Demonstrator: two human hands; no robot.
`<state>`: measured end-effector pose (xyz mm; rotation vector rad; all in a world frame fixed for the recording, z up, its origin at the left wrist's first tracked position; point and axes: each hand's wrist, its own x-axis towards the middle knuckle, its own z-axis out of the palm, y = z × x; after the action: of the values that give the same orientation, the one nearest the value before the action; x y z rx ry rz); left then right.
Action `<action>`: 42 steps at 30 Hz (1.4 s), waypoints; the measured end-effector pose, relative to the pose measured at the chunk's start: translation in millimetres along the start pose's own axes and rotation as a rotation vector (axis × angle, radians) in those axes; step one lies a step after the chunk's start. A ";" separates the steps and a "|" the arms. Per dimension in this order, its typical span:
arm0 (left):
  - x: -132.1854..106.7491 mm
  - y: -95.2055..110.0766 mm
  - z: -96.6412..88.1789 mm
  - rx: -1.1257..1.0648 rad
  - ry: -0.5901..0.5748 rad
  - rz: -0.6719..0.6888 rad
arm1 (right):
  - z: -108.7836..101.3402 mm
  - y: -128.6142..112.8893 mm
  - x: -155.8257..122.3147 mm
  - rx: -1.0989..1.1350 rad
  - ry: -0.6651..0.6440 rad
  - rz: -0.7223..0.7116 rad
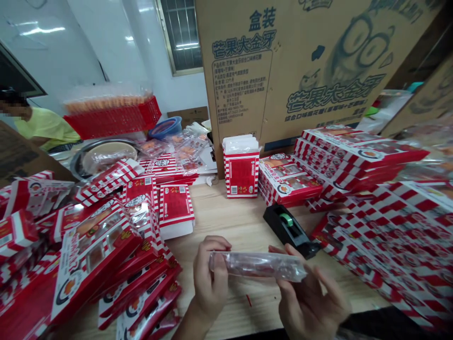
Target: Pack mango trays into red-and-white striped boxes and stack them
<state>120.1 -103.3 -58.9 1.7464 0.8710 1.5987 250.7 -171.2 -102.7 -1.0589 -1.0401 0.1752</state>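
A: Nearest?
B: Hands. Left hand and right hand hold a clear plastic packet level above the counter, lower centre of frame.

A: Fingers?
B: Clamped on the packet, both sides. Left fingers wrap its left end; right fingers pinch its right end. Contents look reddish through the film, too blurred to name.

A: Next to the hands?
B: Black tape dispenser with a green roll, on the counter, just beyond the right hand.

A: Sides?
B: Lower left: red-and-white boxes, heaped and overlapping. Right edge: more of the same, flat stacks running to the back.

A: Back?
B: Upright red box with white sheets in it, just in front of a big cardboard carton. Upper left: red basket, blue bowl, and a co-worker in a yellow shirt at the far edge.
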 end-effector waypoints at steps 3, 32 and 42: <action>3.4 4.1 2.0 0.025 -0.098 -0.150 | -7.9 5.5 3.0 -0.207 -0.047 -0.089; 31.7 -0.7 -41.8 -0.251 -0.775 -0.172 | -10.7 -31.6 60.3 0.076 -0.432 0.273; 33.7 -5.6 -53.4 -0.182 -0.834 0.040 | -25.4 -13.6 72.5 0.245 -0.740 0.102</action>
<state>68.4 -72.7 -38.7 2.0313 0.2712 0.7828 304.8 -152.8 -49.5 -0.8296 -1.5744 0.8013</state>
